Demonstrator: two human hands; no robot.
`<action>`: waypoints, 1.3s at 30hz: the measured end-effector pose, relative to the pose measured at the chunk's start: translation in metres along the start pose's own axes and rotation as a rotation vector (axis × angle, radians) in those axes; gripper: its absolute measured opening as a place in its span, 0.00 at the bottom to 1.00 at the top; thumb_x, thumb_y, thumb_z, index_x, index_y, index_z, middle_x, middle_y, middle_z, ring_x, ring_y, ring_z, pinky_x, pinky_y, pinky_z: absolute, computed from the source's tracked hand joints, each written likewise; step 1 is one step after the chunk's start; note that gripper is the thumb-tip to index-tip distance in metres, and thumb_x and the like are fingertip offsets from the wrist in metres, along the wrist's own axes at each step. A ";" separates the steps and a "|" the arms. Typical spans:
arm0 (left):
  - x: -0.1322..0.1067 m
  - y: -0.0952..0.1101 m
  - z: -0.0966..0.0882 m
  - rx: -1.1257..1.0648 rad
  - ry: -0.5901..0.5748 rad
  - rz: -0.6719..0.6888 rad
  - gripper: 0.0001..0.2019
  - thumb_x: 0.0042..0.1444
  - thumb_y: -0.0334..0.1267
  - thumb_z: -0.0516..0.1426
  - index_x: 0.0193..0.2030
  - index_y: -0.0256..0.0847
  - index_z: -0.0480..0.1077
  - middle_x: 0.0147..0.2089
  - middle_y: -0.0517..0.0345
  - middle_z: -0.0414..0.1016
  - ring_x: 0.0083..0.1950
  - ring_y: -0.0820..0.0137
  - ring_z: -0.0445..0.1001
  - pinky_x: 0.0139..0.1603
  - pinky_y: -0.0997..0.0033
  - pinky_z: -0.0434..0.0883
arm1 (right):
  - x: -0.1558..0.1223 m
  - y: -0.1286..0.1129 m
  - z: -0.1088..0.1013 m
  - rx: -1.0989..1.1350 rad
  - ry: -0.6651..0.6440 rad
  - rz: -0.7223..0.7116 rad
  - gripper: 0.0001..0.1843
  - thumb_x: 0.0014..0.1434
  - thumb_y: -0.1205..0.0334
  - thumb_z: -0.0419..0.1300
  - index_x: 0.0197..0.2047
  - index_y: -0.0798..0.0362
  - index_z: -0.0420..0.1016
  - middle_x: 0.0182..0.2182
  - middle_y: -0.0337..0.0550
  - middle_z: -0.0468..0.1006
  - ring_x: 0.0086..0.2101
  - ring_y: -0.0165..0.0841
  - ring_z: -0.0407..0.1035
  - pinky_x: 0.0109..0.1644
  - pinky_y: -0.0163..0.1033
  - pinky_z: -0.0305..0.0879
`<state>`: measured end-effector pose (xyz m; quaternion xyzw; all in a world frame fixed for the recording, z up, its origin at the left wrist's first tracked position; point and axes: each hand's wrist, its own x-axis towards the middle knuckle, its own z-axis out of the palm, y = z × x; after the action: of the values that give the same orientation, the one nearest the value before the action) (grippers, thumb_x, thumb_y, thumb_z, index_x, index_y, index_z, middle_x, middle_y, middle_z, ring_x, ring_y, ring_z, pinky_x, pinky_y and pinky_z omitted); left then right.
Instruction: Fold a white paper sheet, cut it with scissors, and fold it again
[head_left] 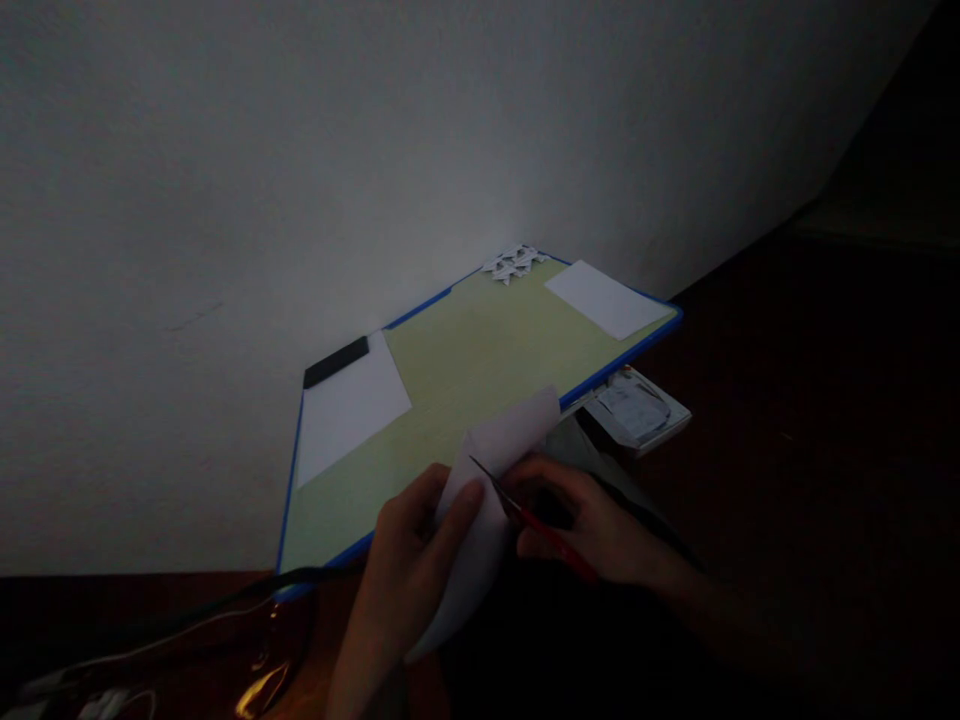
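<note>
My left hand [420,540] pinches a white sheet of paper [469,560] between thumb and fingers, close to the table's front edge. The sheet is bent, its upper part leaning away to the right. In my right hand [585,520] is a pair of scissors [551,540] with red handles. A dark blade lies across the paper just above my left thumb; whether the blades are fully closed is hard to see in the dim light. Some fingers of both hands are hidden behind the paper and the scissors.
A pale green table [480,350] with a blue rim stands against the wall. On it lie a left white sheet [352,410] with a dark flat object [336,362], a right white sheet [607,300], and folded paper pieces [514,262]. A white box [637,410] is below right; a cable [307,574] runs lower left.
</note>
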<state>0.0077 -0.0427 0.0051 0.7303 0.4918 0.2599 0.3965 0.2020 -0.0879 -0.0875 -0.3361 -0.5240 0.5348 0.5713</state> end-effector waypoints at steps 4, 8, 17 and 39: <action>-0.001 -0.004 -0.006 -0.160 -0.095 -0.119 0.20 0.62 0.56 0.65 0.37 0.39 0.78 0.31 0.58 0.75 0.31 0.70 0.70 0.28 0.74 0.64 | 0.000 0.004 -0.005 -0.060 -0.064 -0.126 0.26 0.54 0.46 0.78 0.51 0.47 0.80 0.47 0.40 0.81 0.47 0.36 0.76 0.52 0.41 0.70; 0.000 -0.004 -0.006 -0.258 -0.149 -0.134 0.20 0.60 0.56 0.66 0.43 0.39 0.79 0.34 0.56 0.78 0.33 0.67 0.74 0.31 0.73 0.68 | 0.002 0.007 -0.003 -0.119 -0.047 -0.246 0.27 0.54 0.44 0.78 0.51 0.47 0.80 0.47 0.42 0.81 0.49 0.39 0.75 0.54 0.43 0.69; -0.002 0.005 0.008 -0.016 0.058 0.011 0.18 0.62 0.54 0.63 0.33 0.40 0.75 0.27 0.60 0.74 0.29 0.69 0.71 0.26 0.74 0.67 | 0.001 0.000 0.009 0.175 -0.021 0.035 0.28 0.56 0.37 0.74 0.49 0.49 0.78 0.40 0.40 0.79 0.39 0.34 0.74 0.43 0.40 0.71; -0.010 0.020 0.017 0.115 0.323 0.025 0.22 0.66 0.50 0.59 0.23 0.42 0.64 0.20 0.65 0.62 0.22 0.75 0.62 0.21 0.75 0.56 | 0.002 -0.006 0.021 0.317 0.022 0.144 0.26 0.50 0.48 0.80 0.46 0.47 0.77 0.39 0.37 0.79 0.38 0.31 0.73 0.41 0.35 0.72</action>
<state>0.0274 -0.0610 0.0124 0.7066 0.5540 0.3504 0.2664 0.1826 -0.0905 -0.0767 -0.2842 -0.4013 0.6467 0.5831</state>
